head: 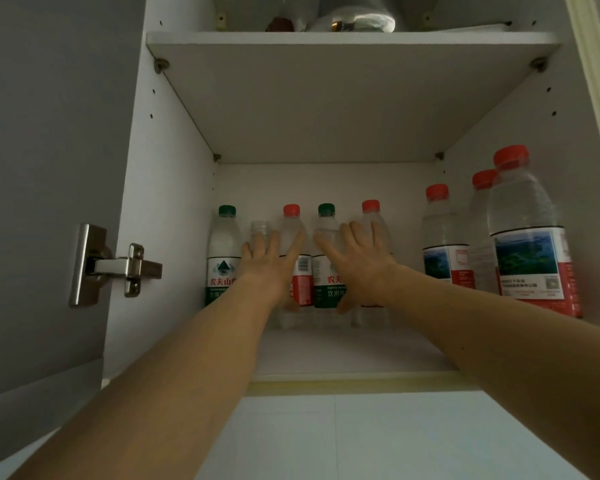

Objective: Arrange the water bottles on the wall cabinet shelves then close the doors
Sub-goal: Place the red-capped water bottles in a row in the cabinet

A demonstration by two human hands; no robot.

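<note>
While both arms reach in, cabinet: open, filling the frame.
Door: swung open at left, hinge showing.
Bottles: upright on the lower shelf, three at right, a row at centre back.
Left hand: fingers straight, pressed against the uncapped bottle.
Right hand: fingers spread flat on the row.

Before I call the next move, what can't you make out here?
- Capless bottle: body hidden behind left hand, head view.
- Back-row labels: partly covered by both hands; right hand.
- Top-shelf items: cut off by frame's top edge, dim.
- Right door: out of frame.
</note>
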